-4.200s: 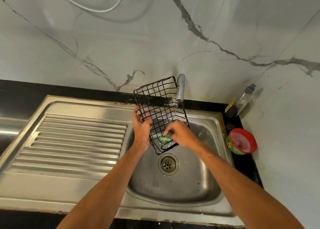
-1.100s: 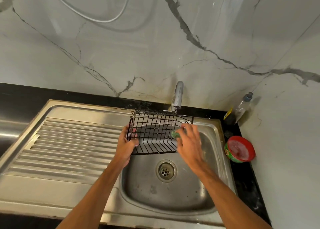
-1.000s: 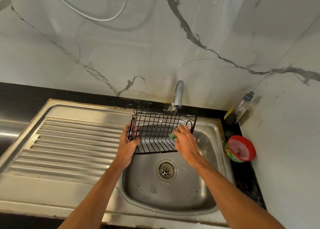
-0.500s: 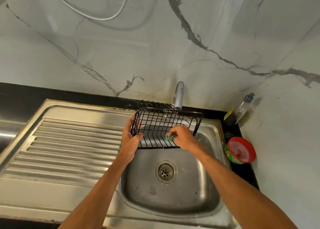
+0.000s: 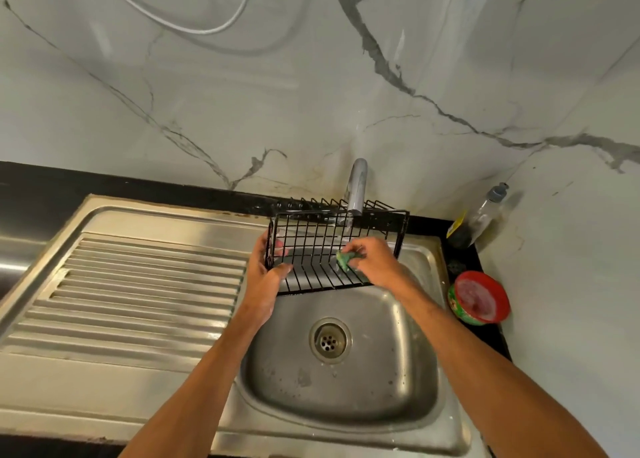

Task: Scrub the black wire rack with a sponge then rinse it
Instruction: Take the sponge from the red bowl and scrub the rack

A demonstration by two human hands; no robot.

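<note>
The black wire rack (image 5: pixel 313 241) is held open side up over the back of the steel sink basin (image 5: pixel 346 381), just under the tap (image 5: pixel 356 189). My left hand (image 5: pixel 265 272) grips the rack's left end, thumb over the front corner. My right hand (image 5: pixel 375 265) pinches a green sponge (image 5: pixel 344 259) and presses it against the wires inside the rack, towards its right side. No water runs from the tap.
A ribbed steel draining board (image 5: pixel 138 284) lies left of the basin. On the black counter at right stand a red-lidded green tub (image 5: pixel 479 298) and a clear bottle (image 5: pixel 481 216) in the corner. A marble wall rises behind; a white cable (image 5: pixel 194 27) hangs on it.
The rack has tipped from standing on end to lying level with its open side up. My right hand has slid the sponge leftward and down inside it. My left hand keeps its hold.
</note>
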